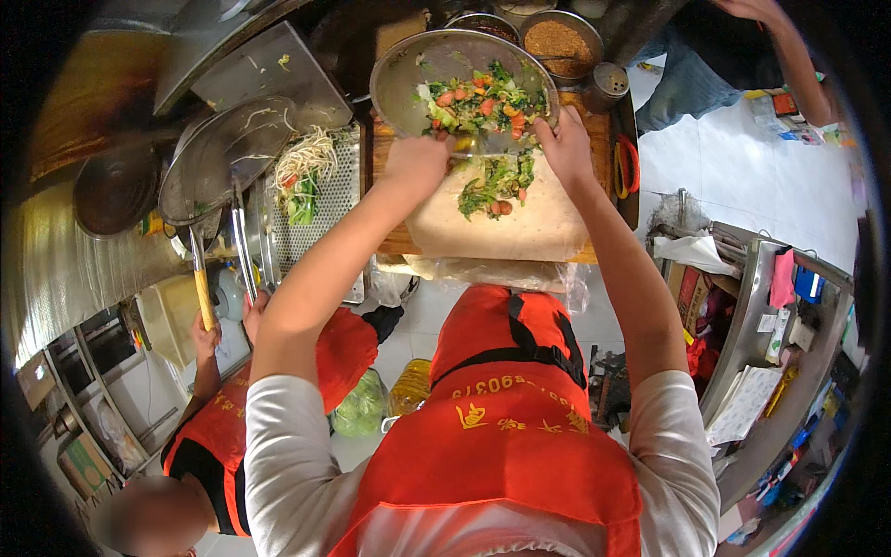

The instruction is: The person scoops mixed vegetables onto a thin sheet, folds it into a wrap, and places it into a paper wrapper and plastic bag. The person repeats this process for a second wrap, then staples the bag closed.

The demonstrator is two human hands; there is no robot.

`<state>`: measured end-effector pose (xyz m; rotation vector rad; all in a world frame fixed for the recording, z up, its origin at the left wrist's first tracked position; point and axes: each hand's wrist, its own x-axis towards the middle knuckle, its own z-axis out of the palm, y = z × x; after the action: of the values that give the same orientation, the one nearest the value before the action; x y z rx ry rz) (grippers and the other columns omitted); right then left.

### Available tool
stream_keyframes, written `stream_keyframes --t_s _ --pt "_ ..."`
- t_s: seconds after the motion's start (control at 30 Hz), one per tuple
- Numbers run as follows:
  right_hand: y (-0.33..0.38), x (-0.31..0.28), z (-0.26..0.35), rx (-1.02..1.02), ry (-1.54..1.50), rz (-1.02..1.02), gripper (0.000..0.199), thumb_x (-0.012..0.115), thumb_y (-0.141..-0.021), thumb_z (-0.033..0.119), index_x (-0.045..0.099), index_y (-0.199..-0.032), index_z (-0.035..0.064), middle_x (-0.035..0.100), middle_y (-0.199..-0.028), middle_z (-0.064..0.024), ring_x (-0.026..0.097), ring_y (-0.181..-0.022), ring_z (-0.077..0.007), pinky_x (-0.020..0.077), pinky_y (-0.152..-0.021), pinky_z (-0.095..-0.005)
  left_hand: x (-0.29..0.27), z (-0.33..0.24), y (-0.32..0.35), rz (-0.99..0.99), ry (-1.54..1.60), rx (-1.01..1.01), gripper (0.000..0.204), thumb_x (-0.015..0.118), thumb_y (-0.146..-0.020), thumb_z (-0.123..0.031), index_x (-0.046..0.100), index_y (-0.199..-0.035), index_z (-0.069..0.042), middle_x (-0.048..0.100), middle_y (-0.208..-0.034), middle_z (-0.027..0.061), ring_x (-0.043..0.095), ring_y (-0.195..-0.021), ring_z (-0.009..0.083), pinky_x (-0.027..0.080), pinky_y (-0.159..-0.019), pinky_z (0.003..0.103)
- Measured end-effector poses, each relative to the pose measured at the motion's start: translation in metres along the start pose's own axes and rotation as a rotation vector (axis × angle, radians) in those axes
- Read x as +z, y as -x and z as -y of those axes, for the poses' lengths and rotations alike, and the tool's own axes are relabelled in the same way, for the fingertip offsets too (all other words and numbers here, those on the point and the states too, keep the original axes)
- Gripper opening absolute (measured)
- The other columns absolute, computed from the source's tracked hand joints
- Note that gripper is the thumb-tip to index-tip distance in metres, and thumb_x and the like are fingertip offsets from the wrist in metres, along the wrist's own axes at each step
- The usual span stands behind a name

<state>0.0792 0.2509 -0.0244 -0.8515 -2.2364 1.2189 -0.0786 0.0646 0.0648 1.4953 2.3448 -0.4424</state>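
Left hand point(418, 160) closed at the lower rim of a tilted metal bowl point(408, 70); what its grip holds cannot be told. Right hand point(564, 139) grips the bowl's right rim. Chopped vegetable mix point(481, 102) sits in the bowl — part lies on the flat wrapper point(520, 223) on the wooden board point(603, 139), on the bench. Left, a co-worker's hand point(206, 336) holds a ladle handle point(202, 297) beside noodles point(306, 153).

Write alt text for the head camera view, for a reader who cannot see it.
Seen from above, a person in an orange apron tips a metal bowl of chopped vegetables onto a flat wrap on a wooden board, left hand and right hand at the bowl's rim. On the left, a co-worker holds a wok over noodles.
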Motion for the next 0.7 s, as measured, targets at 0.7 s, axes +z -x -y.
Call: stream_keyframes --t_s 0.7 --pt "-0.001 0.001 0.014 0.124 -0.077 -0.054 0.023 0.064 -0.088 0.021 0.063 -0.099 0.0016 0.060 -0.089 -0.0180 0.061 -0.081 -0.0350 0.0468 -0.073 -0.0425 0.087 0.023 0.061 0.112 0.352 -0.380 0.030 0.059 -0.088 -0.026 0.069 -0.110 -0.008 0.070 -0.093 0.0215 0.068 -0.090 0.0369 0.055 -0.078 0.047"
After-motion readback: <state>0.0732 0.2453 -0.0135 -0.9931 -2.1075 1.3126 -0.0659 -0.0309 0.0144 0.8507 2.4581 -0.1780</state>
